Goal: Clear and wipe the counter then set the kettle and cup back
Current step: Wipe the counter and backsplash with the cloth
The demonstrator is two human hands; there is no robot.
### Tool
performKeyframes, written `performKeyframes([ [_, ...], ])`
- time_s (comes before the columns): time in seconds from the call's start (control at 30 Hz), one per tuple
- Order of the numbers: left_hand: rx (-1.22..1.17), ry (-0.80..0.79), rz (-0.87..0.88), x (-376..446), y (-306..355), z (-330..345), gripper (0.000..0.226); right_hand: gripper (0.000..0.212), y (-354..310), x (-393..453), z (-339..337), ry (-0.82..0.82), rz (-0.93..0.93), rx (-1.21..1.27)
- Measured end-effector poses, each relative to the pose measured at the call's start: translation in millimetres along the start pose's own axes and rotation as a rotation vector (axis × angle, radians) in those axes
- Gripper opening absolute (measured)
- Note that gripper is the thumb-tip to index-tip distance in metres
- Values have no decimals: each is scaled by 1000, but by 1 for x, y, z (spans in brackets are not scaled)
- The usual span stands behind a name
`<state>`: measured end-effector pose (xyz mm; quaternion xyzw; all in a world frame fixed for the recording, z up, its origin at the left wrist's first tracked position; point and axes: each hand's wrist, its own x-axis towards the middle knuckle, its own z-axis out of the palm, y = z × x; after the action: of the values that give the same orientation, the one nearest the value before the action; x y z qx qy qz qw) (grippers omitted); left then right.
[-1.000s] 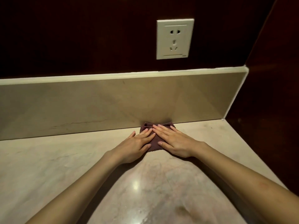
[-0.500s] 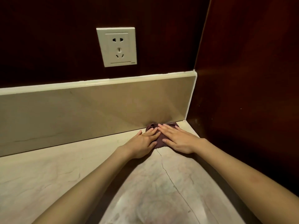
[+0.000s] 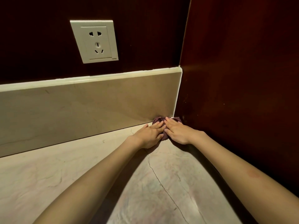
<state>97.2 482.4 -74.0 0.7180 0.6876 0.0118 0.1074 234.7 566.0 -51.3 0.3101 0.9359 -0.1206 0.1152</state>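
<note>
The cloth [image 3: 163,126] has travelled rightward along the foot of the backsplash [image 3: 90,110] over the last second and now sits jammed into the far corner, right of centre in the frame, where the backsplash meets the dark side panel [image 3: 242,78]. A second ago it lay below the wall socket [image 3: 94,41], which now appears in the upper left of the frame. Both hands have ridden along with it: the left hand [image 3: 151,135] and the right hand [image 3: 178,132] lie flat on the cloth with fingers straight and close together, fingertips nearly meeting, pressing it down onto the counter [image 3: 80,183] rather than pinching it.

This suggests the back-edge pass has run its full length, so the wiping stroke probably has to reverse or drop to a nearer strip of the counter (a thin crack runs down the marble from below the hands toward the lower right). Neither the kettle nor the cup is in view, so the clearing part looks done here and setting them back is yet to come.
</note>
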Motion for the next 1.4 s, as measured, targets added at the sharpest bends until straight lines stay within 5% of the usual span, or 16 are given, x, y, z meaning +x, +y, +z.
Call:
performKeyframes([
  [0.5,-52,29,-60,-55,-26,4,53,58,-22,-3,25,118,-211,-38],
  [0.93,-58,50,-281,-236,-89,18,54,60,-190,-10,55,125,-478,-61],
  [1.07,-92,71,-349,-291,-99,24,77,61,-236,-14,66,115,-556,-69],
  [1.4,-83,44,-303,-303,-99,24,79,61,-234,-44,75,74,-492,-96],
])
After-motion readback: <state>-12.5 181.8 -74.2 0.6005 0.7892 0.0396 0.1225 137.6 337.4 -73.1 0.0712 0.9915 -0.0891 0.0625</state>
